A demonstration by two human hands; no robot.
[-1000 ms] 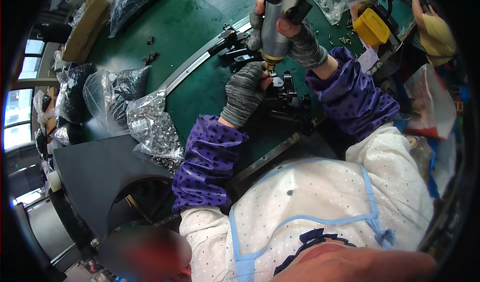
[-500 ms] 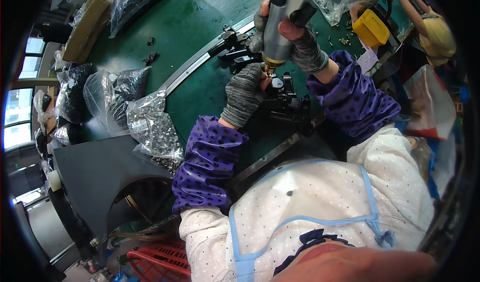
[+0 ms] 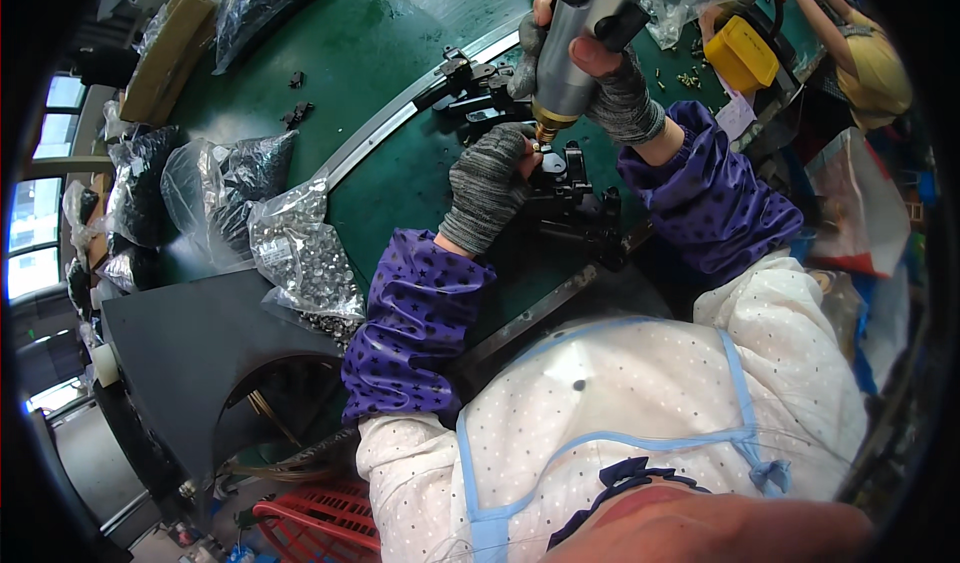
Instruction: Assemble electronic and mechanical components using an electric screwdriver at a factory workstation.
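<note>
My right hand [image 3: 618, 88], in a grey fingerless glove, is wrapped round a silver power screwdriver [image 3: 575, 58] with a brass-coloured nose. The screwdriver leans, its tip pointing down at the fingers of my left hand [image 3: 487, 185]. That hand, gloved the same way, is closed in a pinch right at the tip; what lies between thumb and finger is too small to make out. Just beneath is a black bracket-like part [image 3: 572, 183] with a small white piece [image 3: 552, 164] on it. More black parts [image 3: 480, 98] lie beyond my left hand, along a metal strip [image 3: 385, 123].
Clear bags of small metal pieces [image 3: 305, 248] and dark parts [image 3: 262, 168] lie on the left. A yellow bin [image 3: 742, 55] stands at the right beside loose brass-coloured screws [image 3: 690, 80]. Another person's arm [image 3: 825, 23] shows at the far right. A red basket [image 3: 320, 515] is below.
The screwdriver has shifted slightly right with my right hand, and its nose now stands a little off my left fingertips. My left hand has stayed almost in place.
</note>
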